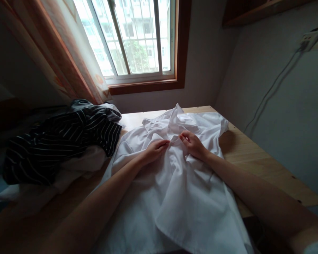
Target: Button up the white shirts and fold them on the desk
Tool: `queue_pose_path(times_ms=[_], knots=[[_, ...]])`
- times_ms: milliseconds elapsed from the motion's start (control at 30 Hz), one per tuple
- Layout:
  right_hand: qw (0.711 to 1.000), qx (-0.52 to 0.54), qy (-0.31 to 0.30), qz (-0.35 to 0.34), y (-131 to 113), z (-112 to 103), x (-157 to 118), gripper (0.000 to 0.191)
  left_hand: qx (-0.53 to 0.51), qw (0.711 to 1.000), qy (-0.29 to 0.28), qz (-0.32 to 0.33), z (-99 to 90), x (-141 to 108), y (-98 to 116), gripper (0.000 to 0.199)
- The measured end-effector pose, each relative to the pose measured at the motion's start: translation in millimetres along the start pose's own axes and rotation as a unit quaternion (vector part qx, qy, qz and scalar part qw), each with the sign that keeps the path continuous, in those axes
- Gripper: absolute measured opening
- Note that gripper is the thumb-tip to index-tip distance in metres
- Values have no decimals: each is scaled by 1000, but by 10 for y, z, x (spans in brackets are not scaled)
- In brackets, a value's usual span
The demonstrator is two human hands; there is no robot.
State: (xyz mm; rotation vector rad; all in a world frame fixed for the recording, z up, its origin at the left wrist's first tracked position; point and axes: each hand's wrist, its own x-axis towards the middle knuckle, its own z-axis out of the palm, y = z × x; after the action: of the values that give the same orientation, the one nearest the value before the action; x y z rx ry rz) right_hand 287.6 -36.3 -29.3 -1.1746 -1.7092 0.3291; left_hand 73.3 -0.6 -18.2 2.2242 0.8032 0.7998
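White and rumpled, the shirt (pixel 172 190) lies on the wooden table (pixel 254 155), its long axis running away toward the window (pixel 140 46), collar end far, hem near. The left hand (pixel 156 150) and right hand (pixel 193 144) each hold a small, closed pinch of its front.

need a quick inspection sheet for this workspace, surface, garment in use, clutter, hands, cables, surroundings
Surface: light wooden table, bare wood showing right of the shirt, small dark marks along its right edge
Job's things: white shirt, spread out and wrinkled
Clutter: black garment with white stripes, heaped on the left over pale cloth
Hands: left hand and right hand both pinch the shirt's fabric, close together but apart
Cables: one thin cable, plugged into a wall socket on the right
Surroundings: closed-looking window ahead, orange patterned curtain at its left
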Motion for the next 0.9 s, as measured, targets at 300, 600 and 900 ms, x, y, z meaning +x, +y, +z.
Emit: queue_pose_path(times_ms=[300, 600, 900], knots=[[999, 16, -24, 14, -13, -15, 0, 28, 12, 999, 43, 0, 56, -4, -74, 25], [998, 10, -53, 30, -7, -7, -10, 28, 188, 976, 80, 70, 57, -112, 153, 16], [995, 5, -100, 10, 11, -33, 0, 30, 242, 963, 76, 88, 51, -129, 188, 21]])
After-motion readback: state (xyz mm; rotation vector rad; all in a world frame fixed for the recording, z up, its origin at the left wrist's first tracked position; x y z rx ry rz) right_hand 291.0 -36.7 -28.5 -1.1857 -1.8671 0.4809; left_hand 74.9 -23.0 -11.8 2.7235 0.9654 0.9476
